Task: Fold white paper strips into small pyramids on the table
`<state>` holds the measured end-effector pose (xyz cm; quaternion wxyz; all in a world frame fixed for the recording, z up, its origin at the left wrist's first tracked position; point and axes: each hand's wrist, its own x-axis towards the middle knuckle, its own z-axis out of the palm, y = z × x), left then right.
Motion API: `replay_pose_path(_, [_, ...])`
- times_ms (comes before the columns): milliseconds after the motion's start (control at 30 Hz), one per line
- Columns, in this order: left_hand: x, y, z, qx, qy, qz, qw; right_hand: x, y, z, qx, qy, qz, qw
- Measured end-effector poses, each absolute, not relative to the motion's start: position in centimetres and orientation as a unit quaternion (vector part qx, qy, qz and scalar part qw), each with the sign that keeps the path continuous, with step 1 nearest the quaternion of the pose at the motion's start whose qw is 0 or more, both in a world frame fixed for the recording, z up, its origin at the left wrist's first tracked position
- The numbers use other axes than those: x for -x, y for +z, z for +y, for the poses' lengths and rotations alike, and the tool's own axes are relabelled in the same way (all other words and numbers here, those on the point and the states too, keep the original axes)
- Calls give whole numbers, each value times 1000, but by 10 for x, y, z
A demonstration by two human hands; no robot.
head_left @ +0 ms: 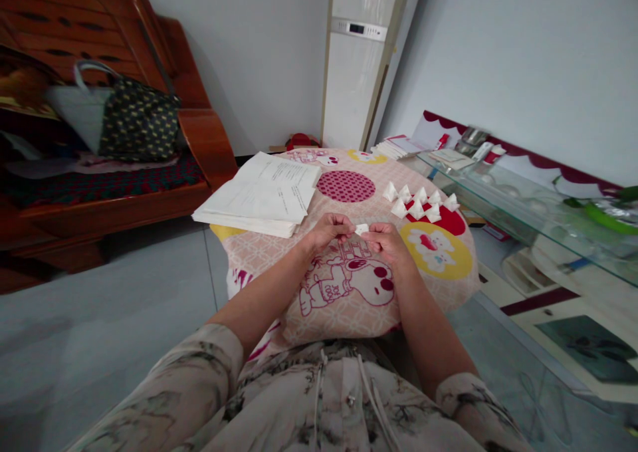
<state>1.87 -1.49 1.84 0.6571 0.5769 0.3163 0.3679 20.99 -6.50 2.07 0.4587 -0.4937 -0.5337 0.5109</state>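
A small folded piece of white paper (361,228) is pinched between both hands above the patterned tablecloth (279,279). My left hand (329,231) grips its left end with thumb and fingertips. From the other side, my right hand (386,240) closes on the right end. Beyond my right hand, several white folded paper pieces (419,209) with pointed tops stand grouped in rows on the cloth. To the left of my left hand lies a thick stack of white paper sheets (259,196), some with printed text.
A glass-topped cabinet (538,199) with cups and small items runs along the right. More papers (396,147) lie at the table's far edge. A wooden bench (209,139) with bags (139,119) stands at left. A tall white appliance (356,73) stands behind.
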Motion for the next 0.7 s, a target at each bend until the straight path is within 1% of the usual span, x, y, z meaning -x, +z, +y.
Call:
replay_pose_path(133, [-16, 20, -15, -606, 317, 323, 654, -212, 20, -65, 497, 511, -541, 447])
replay_pose_path(233, [-17, 17, -16, -667, 266, 336, 609, -212, 18, -65, 514, 502, -558, 416])
replay_pose_path(367, [-19, 11, -16, -713, 244, 348, 558, -211, 14, -63, 522, 498, -572, 391])
replay_pose_path(700, [-21, 17, -20, -675, 257, 351, 596, -209, 15, -63, 499, 527, -559, 401])
